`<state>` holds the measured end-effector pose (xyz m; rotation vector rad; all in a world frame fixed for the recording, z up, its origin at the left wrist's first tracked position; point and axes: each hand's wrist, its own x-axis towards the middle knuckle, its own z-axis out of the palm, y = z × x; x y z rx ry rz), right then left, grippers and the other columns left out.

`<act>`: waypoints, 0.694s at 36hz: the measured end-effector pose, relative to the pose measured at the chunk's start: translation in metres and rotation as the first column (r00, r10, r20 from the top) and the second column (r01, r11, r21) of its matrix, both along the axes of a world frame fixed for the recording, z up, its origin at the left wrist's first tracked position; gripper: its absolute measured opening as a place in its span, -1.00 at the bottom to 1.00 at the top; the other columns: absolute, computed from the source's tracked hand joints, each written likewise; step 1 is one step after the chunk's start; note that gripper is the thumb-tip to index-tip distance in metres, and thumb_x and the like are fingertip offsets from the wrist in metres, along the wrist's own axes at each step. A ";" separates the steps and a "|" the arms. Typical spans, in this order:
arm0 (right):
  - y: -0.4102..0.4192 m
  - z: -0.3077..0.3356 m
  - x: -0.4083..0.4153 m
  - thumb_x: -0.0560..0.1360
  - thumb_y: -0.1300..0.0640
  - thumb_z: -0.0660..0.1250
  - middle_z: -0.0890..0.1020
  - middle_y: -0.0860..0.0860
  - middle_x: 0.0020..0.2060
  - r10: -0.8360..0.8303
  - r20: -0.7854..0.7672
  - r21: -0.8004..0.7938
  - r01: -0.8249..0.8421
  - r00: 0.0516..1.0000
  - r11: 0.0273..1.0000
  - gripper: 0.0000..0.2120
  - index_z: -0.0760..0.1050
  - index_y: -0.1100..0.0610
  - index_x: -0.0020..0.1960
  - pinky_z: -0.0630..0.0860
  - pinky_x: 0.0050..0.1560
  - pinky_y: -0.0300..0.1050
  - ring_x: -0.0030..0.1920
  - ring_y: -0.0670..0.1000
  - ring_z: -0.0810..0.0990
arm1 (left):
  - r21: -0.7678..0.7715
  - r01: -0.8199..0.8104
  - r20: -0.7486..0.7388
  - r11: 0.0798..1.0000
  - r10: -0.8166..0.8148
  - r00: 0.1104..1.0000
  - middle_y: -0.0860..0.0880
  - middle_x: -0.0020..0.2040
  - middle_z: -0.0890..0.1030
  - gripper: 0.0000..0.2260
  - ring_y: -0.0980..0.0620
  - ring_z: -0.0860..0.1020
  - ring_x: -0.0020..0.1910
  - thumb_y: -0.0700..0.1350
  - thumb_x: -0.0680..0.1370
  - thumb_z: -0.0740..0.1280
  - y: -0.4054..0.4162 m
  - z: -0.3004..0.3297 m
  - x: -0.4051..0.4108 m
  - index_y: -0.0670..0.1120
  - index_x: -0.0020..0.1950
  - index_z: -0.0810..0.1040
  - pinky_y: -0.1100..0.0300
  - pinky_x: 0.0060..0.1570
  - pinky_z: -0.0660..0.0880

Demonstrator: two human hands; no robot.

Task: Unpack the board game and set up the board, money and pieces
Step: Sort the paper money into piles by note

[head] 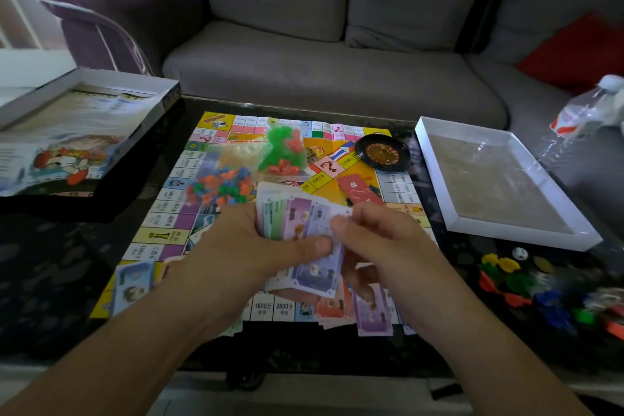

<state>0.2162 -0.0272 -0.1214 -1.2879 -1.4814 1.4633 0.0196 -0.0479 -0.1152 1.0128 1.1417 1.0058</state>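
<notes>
Purple paper money (pixel 304 230) fanned in left hand (pixel 243 246), pinched by right hand (pixel 378 240).

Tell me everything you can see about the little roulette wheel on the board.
The roulette wheel is a small round piece with a glossy black outer rim that looks like plastic and a brownish inner disc ringed with tiny dark and red pockets. It lies flat near the far right corner of the game board, covering part of the yellow centre and the border squares. Neither hand touches it; a red card lies just nearer, apart from it.
</notes>
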 end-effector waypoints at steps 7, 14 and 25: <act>0.006 0.008 0.017 0.61 0.11 0.44 0.69 0.20 -0.30 -0.133 0.191 0.086 0.118 0.973 0.989 -0.78 0.62 0.14 -0.20 0.50 -0.35 -0.04 -0.39 0.08 0.53 | -0.150 -0.041 0.089 0.988 0.055 0.994 -0.22 0.04 0.75 -0.76 -0.22 0.75 -0.02 -0.19 0.49 0.47 0.001 0.003 -0.001 -0.19 0.15 0.67 -0.20 -0.18 0.70; 0.025 0.021 0.080 0.59 0.14 0.47 0.62 -0.05 -0.52 -0.261 0.566 0.179 0.192 0.782 0.965 -0.75 0.60 0.16 -0.25 0.38 -0.47 -0.25 -0.60 -0.19 0.48 | -0.291 -0.159 0.131 0.944 0.203 0.970 -0.15 -0.18 0.76 -0.93 -0.16 0.76 -0.17 -0.25 0.62 0.37 0.010 0.004 -0.007 -0.18 0.10 0.60 -0.08 -0.30 0.71; 0.025 0.004 0.088 0.56 0.07 0.52 0.68 -0.10 -0.43 0.045 0.809 -0.097 0.058 0.586 0.994 -0.79 0.70 0.14 -0.22 0.51 -0.26 -0.17 -0.48 -0.18 0.63 | -0.198 -0.069 0.158 0.978 0.102 0.982 -0.24 0.00 0.75 -0.80 -0.21 0.75 -0.06 -0.34 0.53 0.41 0.002 0.004 0.002 -0.24 0.15 0.66 -0.01 -0.32 0.69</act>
